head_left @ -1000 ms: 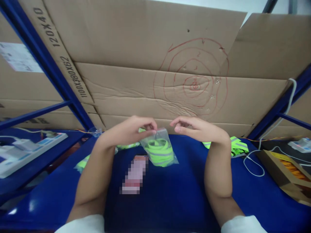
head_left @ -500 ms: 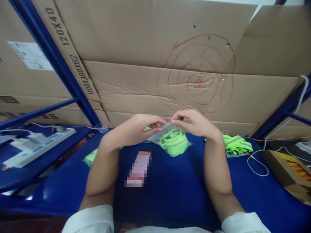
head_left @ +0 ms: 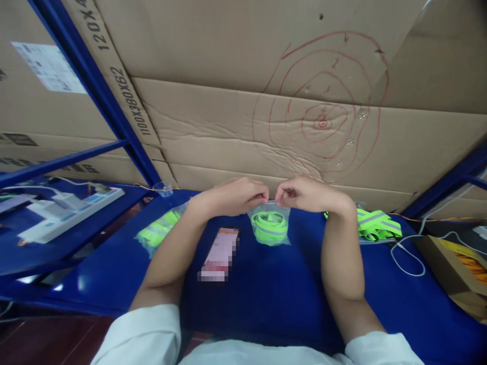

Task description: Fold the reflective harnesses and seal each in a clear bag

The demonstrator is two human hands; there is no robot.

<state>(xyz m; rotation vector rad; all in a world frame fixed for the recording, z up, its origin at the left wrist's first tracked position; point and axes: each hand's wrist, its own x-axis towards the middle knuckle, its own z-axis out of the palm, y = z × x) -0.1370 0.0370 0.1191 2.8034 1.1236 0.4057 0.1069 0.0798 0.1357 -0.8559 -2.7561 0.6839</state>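
Observation:
My left hand point(head_left: 236, 196) and my right hand point(head_left: 304, 194) meet over the blue table point(head_left: 274, 294), each pinching the top edge of a small clear plastic bag point(head_left: 269, 226). The bag hangs between them and holds a coiled neon-green reflective band. A phone with a blurred screen point(head_left: 219, 253) lies flat on the table just below my left wrist. More bagged green bands point(head_left: 158, 231) lie to the left of my left forearm. Loose green bands with grey stripes point(head_left: 376, 224) lie to the right of my right wrist.
Large cardboard sheets point(head_left: 243, 101) with red circles drawn on them stand behind the table. A blue rack post point(head_left: 99, 96) slants at the left. A white power strip point(head_left: 64, 215) sits on the left shelf. A white cable point(head_left: 409, 253) and an open cardboard box point(head_left: 452, 268) lie at the right.
My right hand came in and pinched the bag's top edge beside my left hand. The bag has turned upright and hangs straight between both hands. The view has shifted a little.

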